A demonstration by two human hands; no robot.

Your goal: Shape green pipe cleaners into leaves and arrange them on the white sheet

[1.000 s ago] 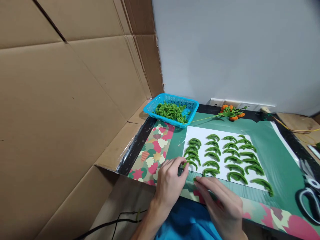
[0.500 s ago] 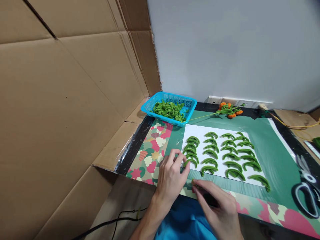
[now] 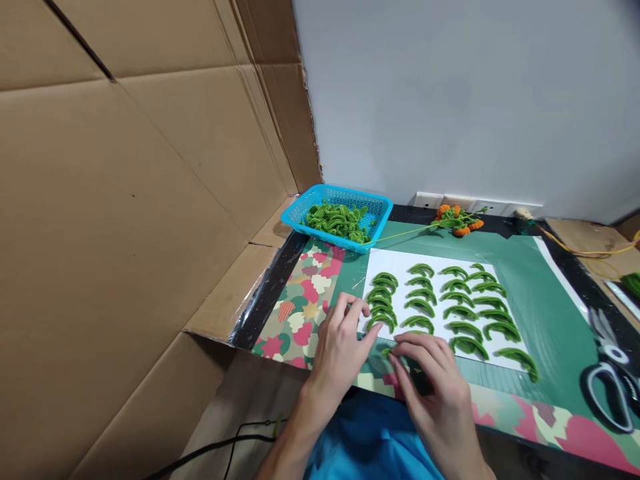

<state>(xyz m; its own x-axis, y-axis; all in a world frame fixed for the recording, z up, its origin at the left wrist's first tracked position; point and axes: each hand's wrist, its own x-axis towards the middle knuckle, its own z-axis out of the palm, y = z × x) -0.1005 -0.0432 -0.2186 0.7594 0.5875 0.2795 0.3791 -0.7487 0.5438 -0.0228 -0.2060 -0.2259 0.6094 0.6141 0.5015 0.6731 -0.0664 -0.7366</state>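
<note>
Curved green chenille-stem leaves (image 3: 421, 293) lie in rows on a white sheet of paper (image 3: 400, 259). At the sheet's left edge is my left hand (image 3: 340, 343), its fingers bent and apart. Its thumb tip is by the lowest leaf of the left column (image 3: 382, 321); whether they touch I cannot tell. My right hand (image 3: 440, 380), below the sheet, is closed in a pinch. A small green end of a chenille leaf (image 3: 387, 352) sticks out from its fingertips, the rest hidden by the fingers.
Behind the sheet stands a blue basket (image 3: 287, 217) full of green pieces. An orange-flowered green stem (image 3: 460, 223) lies near the wall sockets (image 3: 430, 199). Black-handled scissors (image 3: 607, 393) rest at the right. A cardboard wall (image 3: 150, 233) bounds the left side.
My right hand has moved slightly up towards the sheet and now covers part of a leaf in the second column. My left hand has barely moved.
</note>
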